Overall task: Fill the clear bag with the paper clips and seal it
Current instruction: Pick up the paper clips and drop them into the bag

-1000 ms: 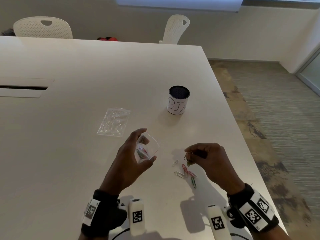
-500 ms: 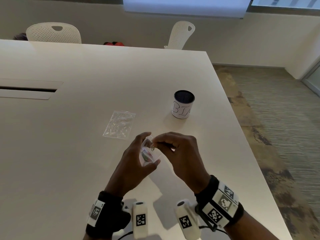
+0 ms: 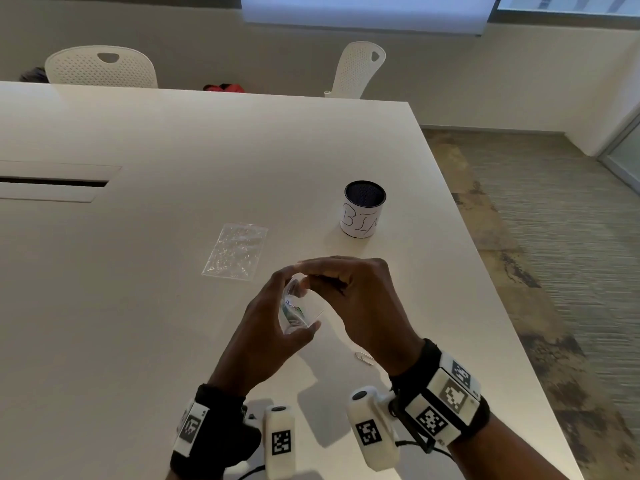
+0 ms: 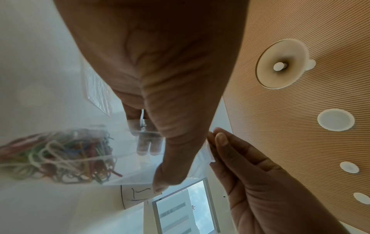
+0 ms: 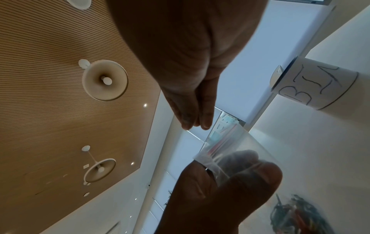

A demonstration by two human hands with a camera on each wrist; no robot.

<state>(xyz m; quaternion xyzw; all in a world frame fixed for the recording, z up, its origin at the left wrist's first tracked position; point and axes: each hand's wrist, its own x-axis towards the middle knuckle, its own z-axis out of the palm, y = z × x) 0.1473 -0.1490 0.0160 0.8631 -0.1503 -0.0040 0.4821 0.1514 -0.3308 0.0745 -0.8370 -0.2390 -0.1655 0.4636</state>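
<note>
From the head view, the left hand grips the small clear plastic bag upright above the white table, thumb and fingers spreading its mouth, probably so clips can drop in. The right hand hovers at that mouth with fingers drawn together; what it holds, if anything, is hidden. One silver paper clip lies on the table below the right wrist. A flat pack of clear bags and a white paper-wrapped cup marked "BIN" stand beyond, well apart.

In the left wrist view, the coloured paper clips bunch at the bag's bottom.

In the right wrist view, the right fingertips sit together, nearly straight, just above the bag rim, nothing visible between them.
</note>
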